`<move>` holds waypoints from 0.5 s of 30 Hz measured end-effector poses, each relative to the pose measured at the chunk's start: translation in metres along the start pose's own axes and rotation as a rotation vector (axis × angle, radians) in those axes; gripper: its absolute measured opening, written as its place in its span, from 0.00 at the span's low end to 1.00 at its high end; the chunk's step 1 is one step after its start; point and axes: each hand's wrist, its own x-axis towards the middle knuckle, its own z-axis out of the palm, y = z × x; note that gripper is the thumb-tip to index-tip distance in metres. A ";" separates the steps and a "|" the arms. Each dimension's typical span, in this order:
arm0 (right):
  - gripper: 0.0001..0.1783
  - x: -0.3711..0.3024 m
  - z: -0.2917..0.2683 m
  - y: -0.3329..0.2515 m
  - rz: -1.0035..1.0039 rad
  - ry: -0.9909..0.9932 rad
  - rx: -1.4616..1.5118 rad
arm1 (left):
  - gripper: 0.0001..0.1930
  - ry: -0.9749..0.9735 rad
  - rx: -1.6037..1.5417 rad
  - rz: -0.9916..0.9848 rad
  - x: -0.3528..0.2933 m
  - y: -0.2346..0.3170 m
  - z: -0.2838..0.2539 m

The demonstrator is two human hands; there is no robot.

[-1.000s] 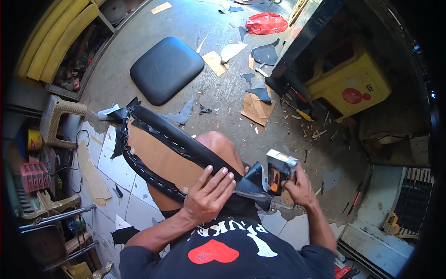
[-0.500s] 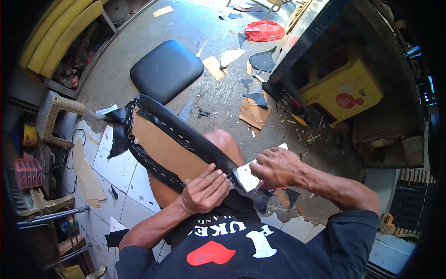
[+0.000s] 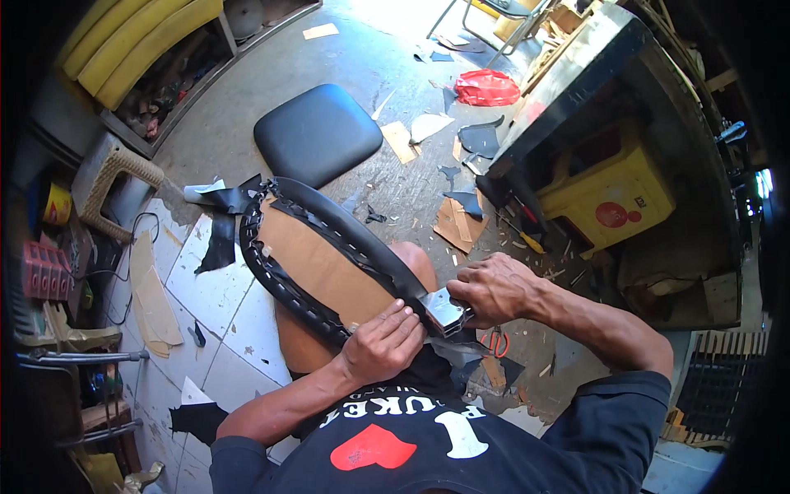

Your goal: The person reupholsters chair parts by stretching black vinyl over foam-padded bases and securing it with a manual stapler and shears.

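Note:
A black-covered seat cushion [image 3: 329, 267] rests across my lap, its brown backing facing up and a row of staples along its folded black edge. My left hand [image 3: 381, 350] grips the near end of this cushion, fingers together over the edge. In my right hand [image 3: 494, 290] is a silver staple gun [image 3: 447, 313], its nose against the cushion's near right corner. Loose black covering [image 3: 220, 239] hangs off the far left end. Red-handled scissors [image 3: 495, 341] lie on the floor below my right hand.
Another black seat cushion [image 3: 318, 134] lies on the floor ahead. Scraps of cardboard [image 3: 461, 224] and black material are strewn around it, near a red plastic bag [image 3: 487, 87]. At right, a dark cabinet frame [image 3: 568, 82] stands by a yellow plastic stool [image 3: 609, 193]. A woven-top stool [image 3: 115, 181] is at left.
The staple gun has tilted and now sits closer against the cushion's corner, with my right fist drawn in over its handle. My view has shifted, and the scissors have come into sight.

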 end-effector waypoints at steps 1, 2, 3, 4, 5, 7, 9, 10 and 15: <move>0.19 -0.001 -0.012 -0.004 0.001 -0.021 0.034 | 0.07 -0.011 0.002 -0.002 0.002 -0.002 0.000; 0.19 0.001 -0.014 0.001 -0.058 0.048 0.051 | 0.06 0.002 0.006 -0.005 0.002 -0.003 -0.001; 0.19 0.000 -0.015 0.007 -0.113 0.114 0.074 | 0.06 0.011 0.004 -0.009 0.000 -0.001 -0.001; 0.18 0.000 -0.016 0.011 -0.169 0.179 0.097 | 0.06 0.021 0.001 -0.012 -0.001 0.000 -0.001; 0.18 0.003 -0.017 0.012 -0.140 0.167 0.072 | 0.06 0.038 0.007 0.000 -0.001 0.002 -0.001; 0.18 0.013 -0.019 0.007 -0.098 0.094 0.013 | 0.06 0.029 0.021 -0.016 0.000 0.002 -0.002; 0.19 0.018 -0.020 0.003 -0.042 0.036 -0.007 | 0.06 0.021 0.025 -0.025 0.000 0.002 -0.001; 0.20 0.017 -0.024 0.001 -0.034 -0.001 0.011 | 0.06 0.018 0.022 -0.026 0.000 0.001 0.001; 0.22 0.022 -0.050 0.009 -0.048 -0.026 0.053 | 0.06 0.053 0.001 -0.032 0.002 0.001 0.001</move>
